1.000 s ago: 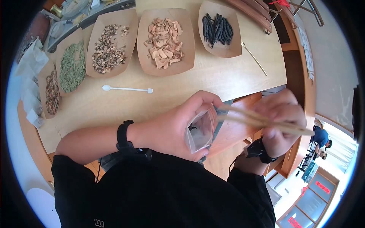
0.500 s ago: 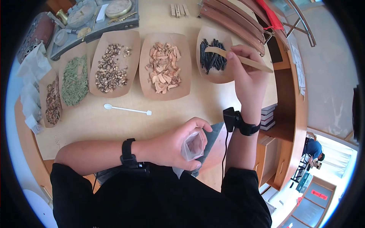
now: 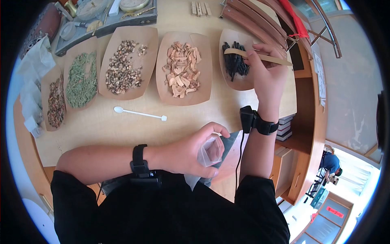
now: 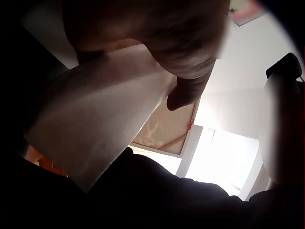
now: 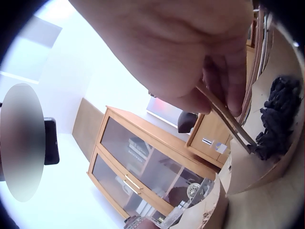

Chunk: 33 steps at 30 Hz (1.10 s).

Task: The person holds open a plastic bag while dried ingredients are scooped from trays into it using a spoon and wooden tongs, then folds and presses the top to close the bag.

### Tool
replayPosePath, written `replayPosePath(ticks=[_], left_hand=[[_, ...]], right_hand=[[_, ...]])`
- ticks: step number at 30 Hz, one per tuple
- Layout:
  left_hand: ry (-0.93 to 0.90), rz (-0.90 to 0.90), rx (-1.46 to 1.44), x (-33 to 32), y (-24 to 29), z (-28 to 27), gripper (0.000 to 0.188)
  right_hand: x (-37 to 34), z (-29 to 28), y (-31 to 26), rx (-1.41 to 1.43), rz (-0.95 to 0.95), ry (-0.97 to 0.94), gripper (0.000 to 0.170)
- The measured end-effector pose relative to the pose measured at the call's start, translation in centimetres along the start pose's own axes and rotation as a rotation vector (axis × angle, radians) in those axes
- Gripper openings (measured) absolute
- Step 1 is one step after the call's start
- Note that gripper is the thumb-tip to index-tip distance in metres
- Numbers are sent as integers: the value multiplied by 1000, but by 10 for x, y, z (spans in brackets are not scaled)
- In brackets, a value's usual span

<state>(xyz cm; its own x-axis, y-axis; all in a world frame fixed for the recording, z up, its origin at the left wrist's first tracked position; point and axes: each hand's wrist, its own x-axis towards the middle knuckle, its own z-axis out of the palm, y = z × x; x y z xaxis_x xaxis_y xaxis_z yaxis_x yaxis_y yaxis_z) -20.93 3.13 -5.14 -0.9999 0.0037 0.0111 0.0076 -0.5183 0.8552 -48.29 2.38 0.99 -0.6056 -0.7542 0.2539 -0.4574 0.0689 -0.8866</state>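
Note:
My left hand (image 3: 185,154) grips a small translucent bag (image 3: 210,153), its mouth held open and facing up; in the left wrist view the bag (image 4: 102,114) hangs below the fingers. My right hand (image 3: 271,79) pinches a pair of wooden tweezers (image 3: 280,60) over the right-hand paper tray (image 3: 243,84). Dark, twisted dried pieces (image 3: 230,68) fill the middle of that tray. In the right wrist view the tips of the tweezers (image 5: 231,123) are right at the edge of the dark pieces (image 5: 281,114).
More paper trays hold pale dried slices (image 3: 181,73), small brown chunks (image 3: 122,75), green dried stems (image 3: 81,79) and a brown mix (image 3: 55,101). A white measuring spoon (image 3: 140,113) lies in front. Wooden clothespins (image 3: 200,8) and a brown slatted rack (image 3: 256,20) stand behind.
My right hand has carried the tweezers from beside the bag, up and away, to the dark pieces in the right-hand tray. The left hand still holds the bag near my body.

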Motion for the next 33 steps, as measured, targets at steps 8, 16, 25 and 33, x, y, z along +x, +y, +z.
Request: replayPosePath(ticks=[8, 16, 25, 33], left_hand=[[110, -41, -279, 3, 12, -3, 92], [148, 49, -261, 3, 24, -1, 101], [140, 187, 73, -2, 17, 11, 109], [75, 292, 186, 0, 9, 11, 105]], right_hand=[[-38, -27, -12, 480, -42, 231, 21], [-125, -33, -32, 738, -154, 55, 33], [-155, -43, -34, 688, -92, -139, 29], [-126, -66, -25, 593, -198, -38, 26]])
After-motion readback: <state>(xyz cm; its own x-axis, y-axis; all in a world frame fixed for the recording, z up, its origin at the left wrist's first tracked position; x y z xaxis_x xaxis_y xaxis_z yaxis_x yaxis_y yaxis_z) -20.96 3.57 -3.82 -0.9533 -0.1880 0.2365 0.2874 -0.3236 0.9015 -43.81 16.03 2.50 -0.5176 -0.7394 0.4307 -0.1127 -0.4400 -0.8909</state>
